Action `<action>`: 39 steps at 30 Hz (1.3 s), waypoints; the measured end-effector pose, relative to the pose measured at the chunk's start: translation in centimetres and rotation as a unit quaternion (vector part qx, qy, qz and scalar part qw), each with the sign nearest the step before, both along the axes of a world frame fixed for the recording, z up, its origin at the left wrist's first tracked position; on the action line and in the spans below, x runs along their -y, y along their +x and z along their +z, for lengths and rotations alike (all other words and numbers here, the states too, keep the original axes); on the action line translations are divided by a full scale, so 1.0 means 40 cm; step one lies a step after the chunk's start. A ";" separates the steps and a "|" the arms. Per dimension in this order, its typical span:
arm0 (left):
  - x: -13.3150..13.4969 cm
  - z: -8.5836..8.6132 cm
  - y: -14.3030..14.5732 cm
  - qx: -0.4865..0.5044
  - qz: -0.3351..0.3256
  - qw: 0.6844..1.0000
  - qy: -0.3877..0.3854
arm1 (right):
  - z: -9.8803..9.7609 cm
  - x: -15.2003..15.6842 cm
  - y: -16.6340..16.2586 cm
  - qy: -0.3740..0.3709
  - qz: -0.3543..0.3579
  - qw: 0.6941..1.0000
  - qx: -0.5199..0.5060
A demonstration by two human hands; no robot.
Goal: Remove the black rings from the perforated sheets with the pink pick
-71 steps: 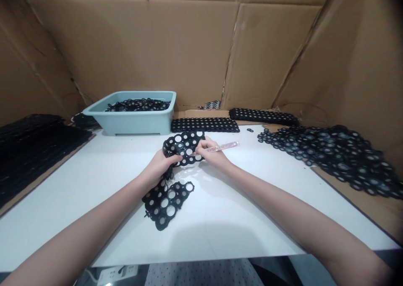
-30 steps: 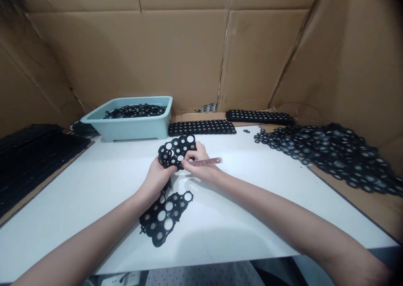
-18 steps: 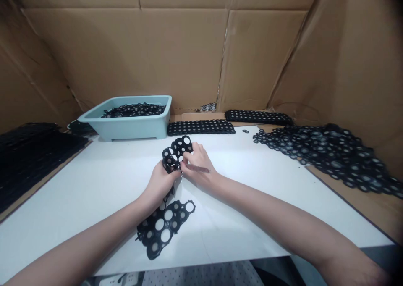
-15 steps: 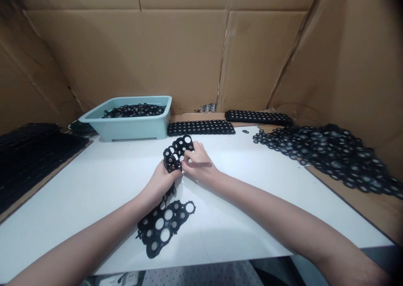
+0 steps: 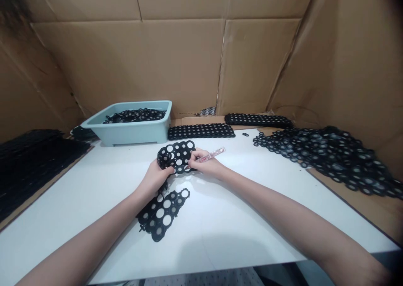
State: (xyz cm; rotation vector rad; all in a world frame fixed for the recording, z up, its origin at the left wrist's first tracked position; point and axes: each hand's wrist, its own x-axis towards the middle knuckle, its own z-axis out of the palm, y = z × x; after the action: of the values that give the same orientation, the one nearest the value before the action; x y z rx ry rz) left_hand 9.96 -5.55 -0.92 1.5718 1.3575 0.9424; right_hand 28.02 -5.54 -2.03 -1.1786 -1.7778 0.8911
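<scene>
the left hand (image 5: 154, 177) and the right hand (image 5: 204, 162) are close together, both on a black punched rubber sheet (image 5: 174, 158), with its round holes showing white against the worktop (image 5: 220, 240). the sheet sits between the hands and a little ahead of them, held just above the worktop. the left hand is clamped on its near edge, while the fingers of the right hand press on its right side. the right hand also grips a clear pink pen (image 5: 215, 153), which sticks out past the knuckles, away from the left hand. a second stretch of punched black rubber (image 5: 162, 213) lies on the worktop just below the left wrist, and the wrist hides whether it joins the held sheet. beyond the hands sit a pale blue plastic tub (image 5: 135, 135) of black pieces and two black punched strips (image 5: 200, 131). farther right of the hands is a heap of black rubber rings (image 5: 321, 160), and left of them is a dark stack of sheets (image 5: 31, 164)
</scene>
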 end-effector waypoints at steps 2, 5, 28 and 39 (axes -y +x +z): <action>-0.001 -0.002 0.002 0.008 0.000 1.000 -0.011 | -0.004 -0.001 0.000 0.009 -0.007 1.000 0.009; -0.003 -0.006 0.000 0.026 -0.004 0.999 -0.029 | -0.003 0.004 -0.003 0.018 -0.003 1.000 0.009; 0.038 -0.030 0.024 0.088 0.068 0.993 0.034 | -0.010 0.045 -0.053 0.073 -0.061 0.994 0.062; 0.024 -0.008 0.016 0.118 0.018 0.992 -0.045 | -0.010 0.019 -0.032 0.007 -0.029 0.999 -0.038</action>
State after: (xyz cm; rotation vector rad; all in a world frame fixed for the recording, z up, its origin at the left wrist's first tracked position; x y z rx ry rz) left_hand 10.60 -6.51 -1.24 1.3265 1.2473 1.0388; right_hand 26.74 -6.30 -2.45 -1.1666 -1.6786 0.8776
